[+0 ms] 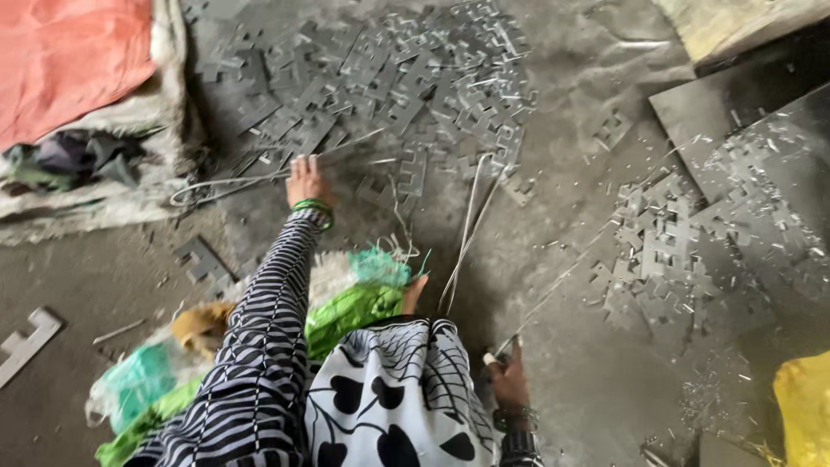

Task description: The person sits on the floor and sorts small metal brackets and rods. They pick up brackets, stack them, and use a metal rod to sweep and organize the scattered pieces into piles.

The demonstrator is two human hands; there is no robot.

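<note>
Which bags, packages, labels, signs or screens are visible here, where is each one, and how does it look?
No labels, signs or screens show; only bags and sacks.
Green plastic bag: crumpled, shiny, under the left arm, beside the knee.
Pale teal bag: translucent, bunched, lower left on the floor.
Yellow sack: bottom right corner, partly cut off.
Orange-red sack cloth: top left, lying flat on a dirty white bundle.

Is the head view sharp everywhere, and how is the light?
Head view: soft, even light, no hard shadows or glare; the left hand on the grey metal pieces looks slightly blurred; the right hand is dim; the edges bend wide.
</note>
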